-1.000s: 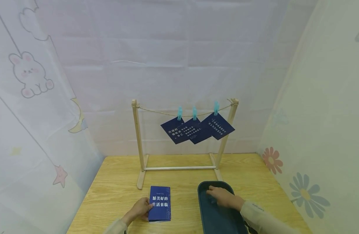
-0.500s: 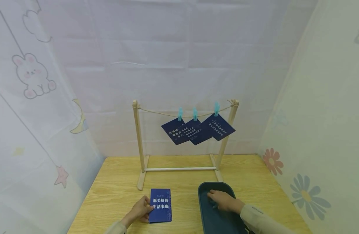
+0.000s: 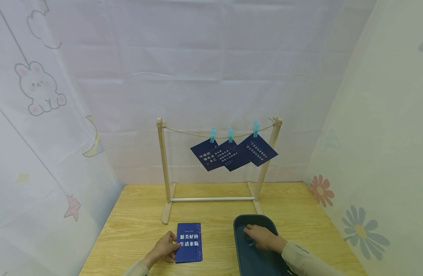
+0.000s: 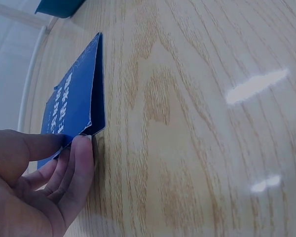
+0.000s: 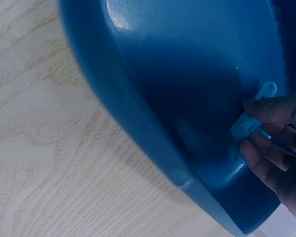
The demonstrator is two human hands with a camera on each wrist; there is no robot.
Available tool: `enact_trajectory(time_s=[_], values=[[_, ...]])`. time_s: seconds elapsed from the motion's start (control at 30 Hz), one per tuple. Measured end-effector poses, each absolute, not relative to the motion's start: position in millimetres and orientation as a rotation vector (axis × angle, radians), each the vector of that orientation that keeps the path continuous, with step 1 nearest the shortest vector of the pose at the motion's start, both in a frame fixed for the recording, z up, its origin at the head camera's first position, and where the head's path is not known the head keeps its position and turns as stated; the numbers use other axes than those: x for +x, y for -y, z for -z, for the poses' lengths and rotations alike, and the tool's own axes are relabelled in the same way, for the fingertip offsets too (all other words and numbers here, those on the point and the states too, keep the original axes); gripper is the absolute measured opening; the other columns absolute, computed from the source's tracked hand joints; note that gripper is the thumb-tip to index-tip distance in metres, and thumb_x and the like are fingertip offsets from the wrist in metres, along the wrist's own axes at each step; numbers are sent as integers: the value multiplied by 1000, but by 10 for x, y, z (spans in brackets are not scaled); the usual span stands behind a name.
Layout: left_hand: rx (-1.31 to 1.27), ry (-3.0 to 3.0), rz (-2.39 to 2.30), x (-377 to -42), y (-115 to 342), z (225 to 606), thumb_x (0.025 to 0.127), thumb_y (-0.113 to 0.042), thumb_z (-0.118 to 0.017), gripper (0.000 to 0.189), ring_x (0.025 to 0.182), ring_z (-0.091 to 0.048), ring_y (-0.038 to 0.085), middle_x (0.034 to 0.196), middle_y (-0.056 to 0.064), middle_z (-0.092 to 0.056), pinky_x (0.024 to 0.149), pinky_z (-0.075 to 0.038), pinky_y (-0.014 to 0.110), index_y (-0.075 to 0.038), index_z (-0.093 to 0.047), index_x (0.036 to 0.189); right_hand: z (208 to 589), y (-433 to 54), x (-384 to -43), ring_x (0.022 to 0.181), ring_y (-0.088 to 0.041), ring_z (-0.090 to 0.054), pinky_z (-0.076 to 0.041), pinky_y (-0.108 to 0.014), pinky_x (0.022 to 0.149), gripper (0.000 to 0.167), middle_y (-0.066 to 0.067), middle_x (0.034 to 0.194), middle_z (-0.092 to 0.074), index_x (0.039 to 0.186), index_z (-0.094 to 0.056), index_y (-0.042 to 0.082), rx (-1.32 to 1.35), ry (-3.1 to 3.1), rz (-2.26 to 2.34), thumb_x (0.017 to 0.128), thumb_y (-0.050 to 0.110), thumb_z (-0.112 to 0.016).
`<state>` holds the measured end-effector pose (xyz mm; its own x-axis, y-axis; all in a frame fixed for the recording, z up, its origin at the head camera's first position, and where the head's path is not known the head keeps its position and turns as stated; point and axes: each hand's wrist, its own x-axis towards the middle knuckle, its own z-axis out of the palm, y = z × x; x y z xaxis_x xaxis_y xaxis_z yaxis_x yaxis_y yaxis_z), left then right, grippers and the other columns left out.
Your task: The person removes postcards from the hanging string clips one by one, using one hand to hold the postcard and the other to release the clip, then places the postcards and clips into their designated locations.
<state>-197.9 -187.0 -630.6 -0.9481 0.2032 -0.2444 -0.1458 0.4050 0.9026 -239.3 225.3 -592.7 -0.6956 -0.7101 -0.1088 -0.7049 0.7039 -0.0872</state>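
My left hand (image 3: 164,247) pinches the left edge of a flat blue card sleeve (image 3: 190,249) with white lettering. In the left wrist view the sleeve (image 4: 73,96) lies low over the wood, with a narrow gap along its near edge. Inside the dark blue tray (image 3: 236,241), my right hand (image 3: 263,236) reaches down near the far end. Between its thumb and fingers the right wrist view shows a light blue clothespin (image 5: 245,126), held close to the tray's floor. The head view shows little of this clothespin, since my hand covers most of it.
Behind the sleeve and tray stands a wooden rack (image 3: 164,161) with a string (image 3: 187,133) across its top. Several blue cards (image 3: 202,153) hang there, overlapping, from light blue clothespins (image 3: 255,128). A patterned cloth backdrop (image 3: 197,57) encloses the wooden table (image 3: 135,214).
The sleeve's far end has come slightly nearer to me, and its lettering faces the head camera more squarely. My right fingers have shifted a little inside the tray.
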Motion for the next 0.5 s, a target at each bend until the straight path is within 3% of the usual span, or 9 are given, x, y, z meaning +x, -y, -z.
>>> enact_trajectory(time_s=[0.5], values=[[106,-2411,-1553,-1958,1875,6301,93,-1,-65,21,47,-57,12,65,6,-54,42,-55,29,2,-45,99,5857,-2223,-2392,83,-18,-60,-56,-31,66,47,-7,104,-58,115,-60,9,-1190,-2799,35,75,-9,-77]])
